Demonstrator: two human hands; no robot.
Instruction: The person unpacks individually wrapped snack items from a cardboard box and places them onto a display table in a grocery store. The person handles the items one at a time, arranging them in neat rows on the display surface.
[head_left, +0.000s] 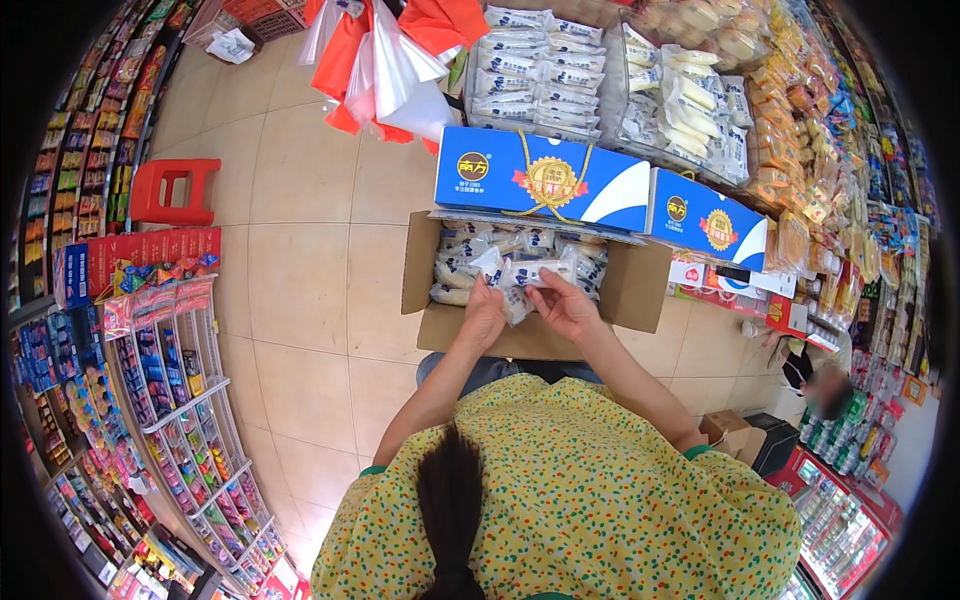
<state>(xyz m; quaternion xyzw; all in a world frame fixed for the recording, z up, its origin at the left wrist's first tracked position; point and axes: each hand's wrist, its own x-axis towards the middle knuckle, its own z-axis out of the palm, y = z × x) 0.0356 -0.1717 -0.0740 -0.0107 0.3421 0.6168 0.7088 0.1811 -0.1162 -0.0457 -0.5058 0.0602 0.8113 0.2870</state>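
An open cardboard carton (636, 289) stands before me, its flaps folded out. Inside lie many wrapped bread sticks (455, 271) in clear and white film with blue print. Over the carton's near part, my right hand (568, 306) grips a wrapped bread stick (534, 270) between thumb and fingers. My left hand (484, 313) pinches the end of another white-wrapped packet (486, 264). Between both hands hangs one more packet (516, 306); which hand bears it, I cannot tell.
Blue gift boxes (609, 172) with gold cord border the carton's far side. Behind them are clear bins (611, 97) of similar packets. Plastic bags (390, 67) hang at upper left. A red stool (176, 192) and a wire snack rack (187, 405) stand left. Another person (829, 390) is at right.
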